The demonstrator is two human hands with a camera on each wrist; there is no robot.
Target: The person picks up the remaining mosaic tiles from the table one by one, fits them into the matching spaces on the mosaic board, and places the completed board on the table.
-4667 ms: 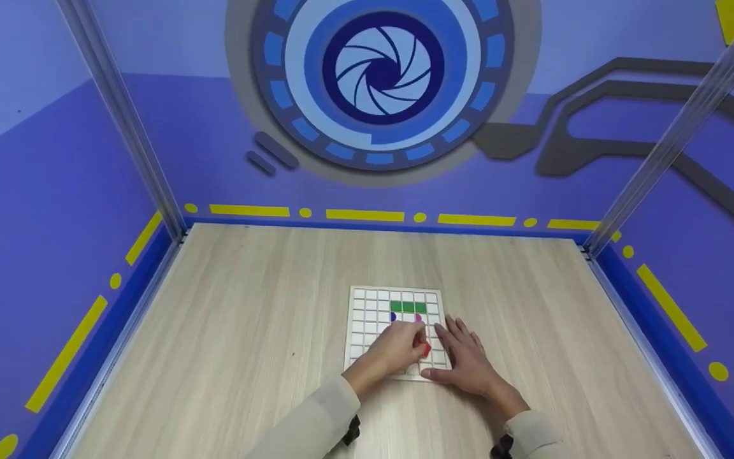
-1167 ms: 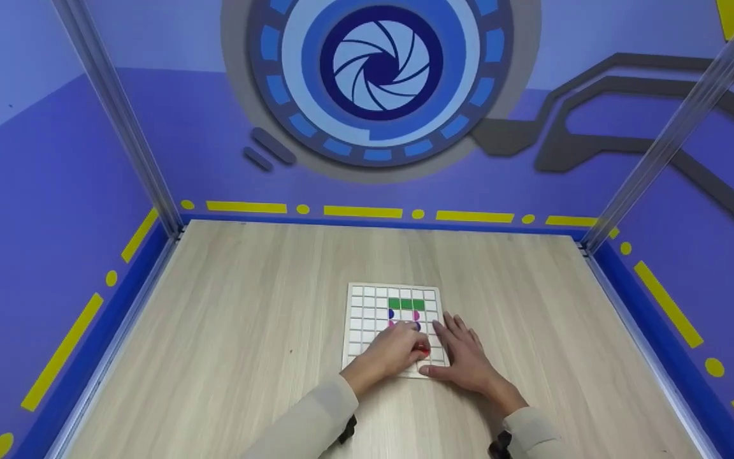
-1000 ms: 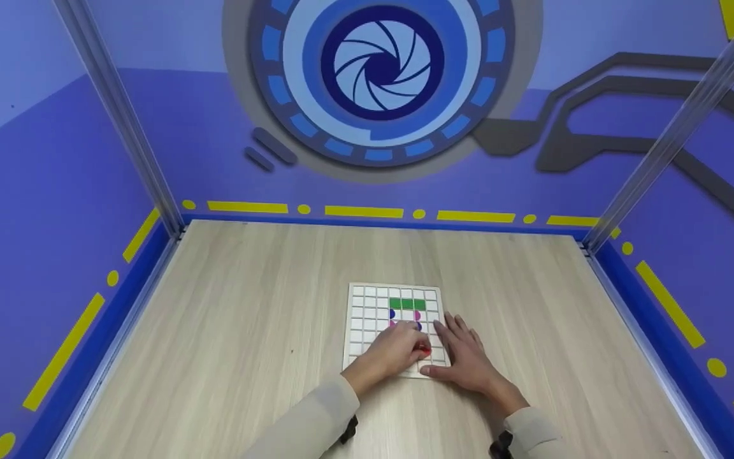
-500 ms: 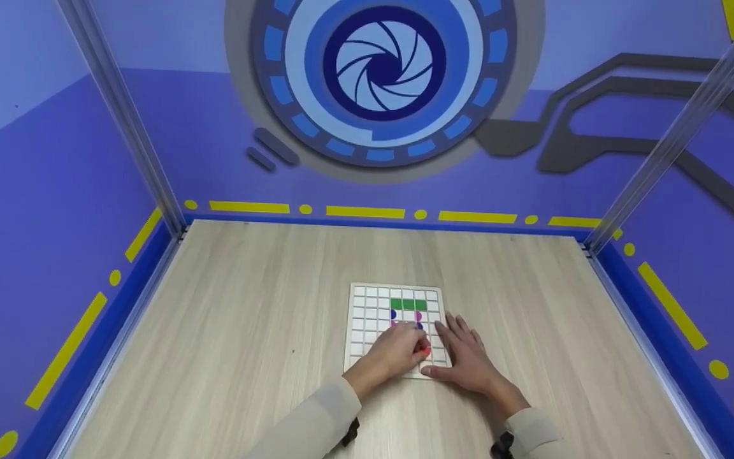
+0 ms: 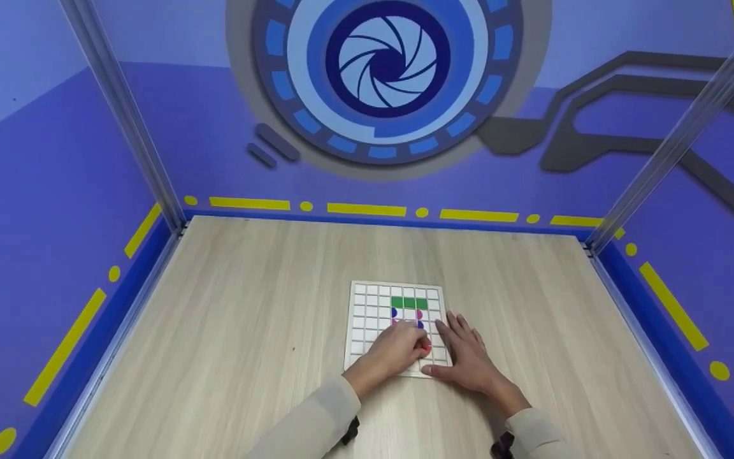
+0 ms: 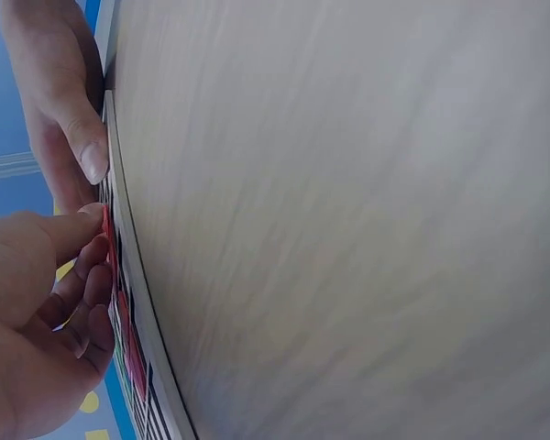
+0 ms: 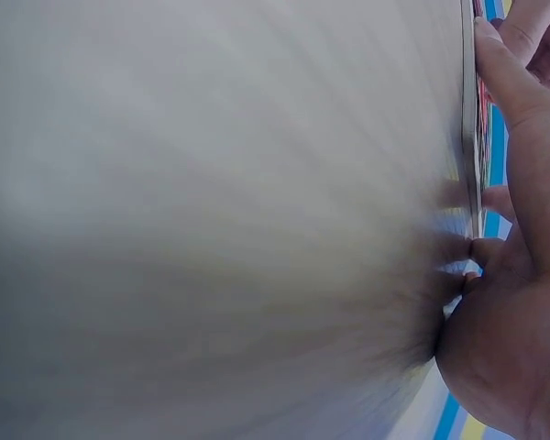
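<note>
A square board (image 5: 360, 325) with a grid of white squares lies on the wooden table. Green squares (image 5: 409, 303) form a row on it, with blue and pink half-round shapes nearer my left hand. Over the board's lower middle, my left hand (image 5: 391, 349) pinches a small thin red piece (image 5: 426, 350) between thumb and fingers; the left wrist view shows this red piece (image 6: 107, 223) low against the board. My right hand (image 5: 467, 362) rests on the right edge with fingers spread, its thumb (image 7: 500, 69) on the near rim. The left hand hides several squares.
The pale wooden table (image 5: 246, 306) surrounds the board. Blue panels with yellow marks (image 5: 367, 209) wall it at the back and both sides. Metal posts (image 5: 128, 115) stand at the back corners.
The red piece has tipped from more upright to lower against the board, and the left hand has shifted slightly, uncovering a blue shape. The right hand stays put; the head view tilts a little.
</note>
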